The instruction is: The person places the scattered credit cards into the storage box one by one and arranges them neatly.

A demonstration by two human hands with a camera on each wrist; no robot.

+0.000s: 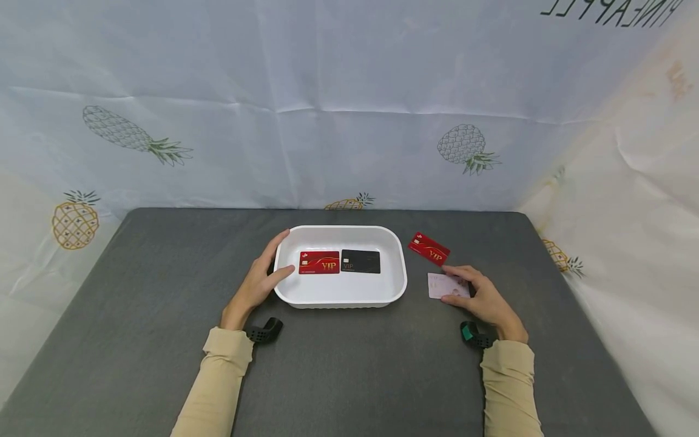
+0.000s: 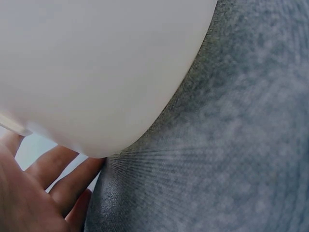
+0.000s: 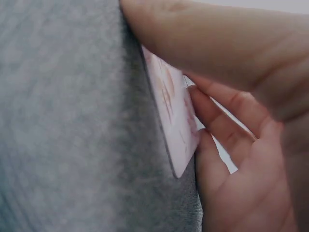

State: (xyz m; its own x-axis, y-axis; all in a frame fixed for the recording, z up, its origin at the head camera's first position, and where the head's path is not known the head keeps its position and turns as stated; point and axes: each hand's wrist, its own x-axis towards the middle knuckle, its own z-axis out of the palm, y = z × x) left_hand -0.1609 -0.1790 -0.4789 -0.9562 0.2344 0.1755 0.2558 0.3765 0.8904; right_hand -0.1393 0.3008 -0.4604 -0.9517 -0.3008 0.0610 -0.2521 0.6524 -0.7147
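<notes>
The left hand [image 1: 258,280] grips the left end of the white tray [image 1: 338,292], thumb hooked over the rim and fingers spread along the outside; inside lie a red card [image 1: 319,263] with gold "VIP" lettering and, just right of it, a black card [image 1: 360,261] also marked "VIP". Right of the tray, the right hand [image 1: 486,297] has its thumb and fingers partly closed on opposite edges of a pale pink card [image 1: 441,286] at the desk [image 1: 355,376], its faint print unreadable, near a second red card [image 1: 429,248] reading "VIP". Upside-down capitals on the backdrop cloth [image 1: 349,60], cut by the view's top edge, appear to spell "PINEAPPLE".
</notes>
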